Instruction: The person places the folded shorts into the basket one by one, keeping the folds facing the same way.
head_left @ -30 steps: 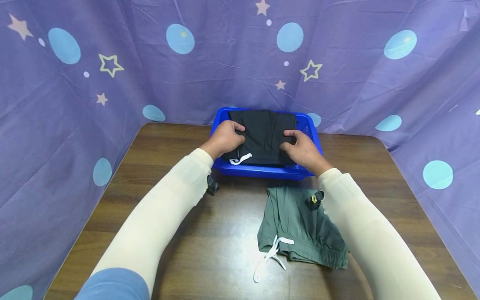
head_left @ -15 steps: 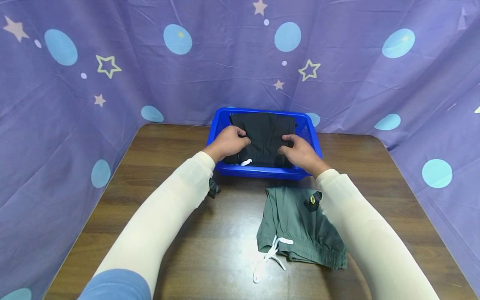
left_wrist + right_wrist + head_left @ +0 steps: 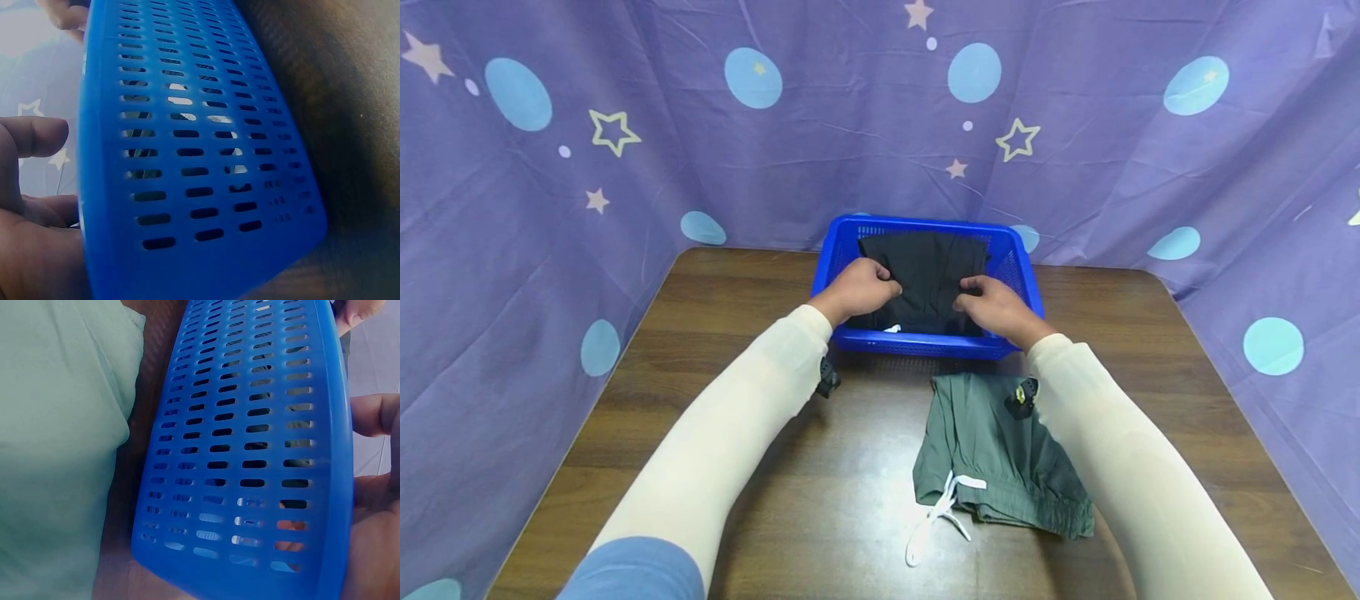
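Note:
Folded black shorts lie inside a blue plastic basket in the head view. A bit of their white drawstring shows at the front rim. At the shorts' left side is my left hand, fingers bent loosely, thumb apart from the index finger. My right hand mirrors it at the right side, over the basket. Both wrist views show a gap between thumb and finger with no cloth in it, beyond the basket's slotted wall. The remaining fingers are partly hidden.
Folded green shorts with a white drawstring lie on the wooden table in front of the basket, partly under the right forearm. A purple patterned curtain hangs close behind the basket.
The black shorts have sunk lower into the basket, and most of their drawstring has slipped behind the front rim. Both hands have moved slightly down and inward. The green shorts stay put.

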Motion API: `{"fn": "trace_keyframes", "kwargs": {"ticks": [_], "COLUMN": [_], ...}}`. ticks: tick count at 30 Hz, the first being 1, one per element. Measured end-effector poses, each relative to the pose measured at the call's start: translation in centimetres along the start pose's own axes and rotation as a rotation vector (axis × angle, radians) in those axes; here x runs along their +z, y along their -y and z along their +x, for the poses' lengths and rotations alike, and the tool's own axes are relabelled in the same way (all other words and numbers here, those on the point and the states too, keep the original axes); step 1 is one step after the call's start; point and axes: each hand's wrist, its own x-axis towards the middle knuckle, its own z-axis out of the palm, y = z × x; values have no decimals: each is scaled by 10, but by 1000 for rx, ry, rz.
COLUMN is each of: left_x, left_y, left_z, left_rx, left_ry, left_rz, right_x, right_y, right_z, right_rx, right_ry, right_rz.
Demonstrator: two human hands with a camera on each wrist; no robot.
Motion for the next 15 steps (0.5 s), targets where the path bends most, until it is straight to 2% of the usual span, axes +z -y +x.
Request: {"fn": "trace_keyframes", "kwargs": {"ticks": [8, 15], "left_x": [4, 6], "left_y": [7, 12], "left_z": [5, 7], "left_rx": [-6, -3], "left_ry": [56, 64], "left_rz": [40, 101], "right_x": [2, 2], "right_y": [1, -2], "right_z": [2, 6], "right_rx": [19, 27], "right_ry": [33, 60], "right_rz": [10, -6]}}
